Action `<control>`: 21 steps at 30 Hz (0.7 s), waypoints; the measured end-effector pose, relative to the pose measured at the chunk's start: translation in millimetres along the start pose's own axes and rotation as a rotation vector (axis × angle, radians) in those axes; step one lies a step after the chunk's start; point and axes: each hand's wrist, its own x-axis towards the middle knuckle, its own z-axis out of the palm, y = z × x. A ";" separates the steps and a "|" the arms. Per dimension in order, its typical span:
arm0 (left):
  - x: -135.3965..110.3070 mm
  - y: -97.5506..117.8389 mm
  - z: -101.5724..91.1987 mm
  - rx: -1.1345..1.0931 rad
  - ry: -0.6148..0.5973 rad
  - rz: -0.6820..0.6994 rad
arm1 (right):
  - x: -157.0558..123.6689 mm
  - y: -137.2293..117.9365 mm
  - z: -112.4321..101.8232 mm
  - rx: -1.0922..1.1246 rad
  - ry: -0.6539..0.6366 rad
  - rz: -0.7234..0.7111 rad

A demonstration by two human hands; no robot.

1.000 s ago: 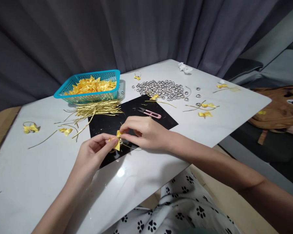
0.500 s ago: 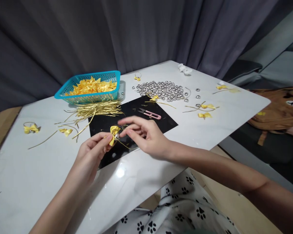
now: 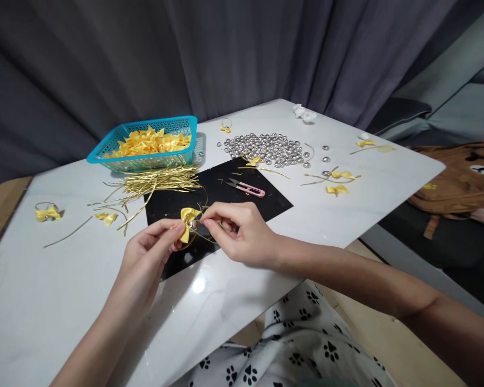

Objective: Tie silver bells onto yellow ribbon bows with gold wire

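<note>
Between the thumb and fingers of my left hand (image 3: 155, 242) is a yellow ribbon bow (image 3: 189, 215), held over the black mat (image 3: 210, 188). A silver bell (image 3: 192, 224) sits at the bow's middle. My right hand (image 3: 242, 231) is closed in a pinch just right of the bell, on a thin gold cord (image 3: 204, 235) that runs from the bow. The cord's far end is partly hidden by my fingers. Pink-handled thread snips (image 3: 248, 188) lie on the mat beyond my right hand.
A blue basket (image 3: 92, 156) of yellow bows stands at the back left, with a bundle of gold cords (image 3: 157, 181) before it. Many silver bells (image 3: 266, 148) are spread behind the mat. Loose bows (image 3: 336, 190) and finished-looking loops (image 3: 48, 214) lie at both sides.
My right hand's fingers have closed from loosely spread into a pinch on the cord beside the bell. My left hand keeps its hold on the bow.
</note>
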 end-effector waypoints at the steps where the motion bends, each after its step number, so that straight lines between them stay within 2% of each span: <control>1: -0.5 0.4 0.4 0.001 -0.001 -0.001 | 0.1 -0.1 -0.1 0.005 -0.004 -0.001; 21: -0.7 -0.7 0.4 -0.012 0.010 -0.026 | 1.8 -0.7 0.8 0.066 -0.038 0.040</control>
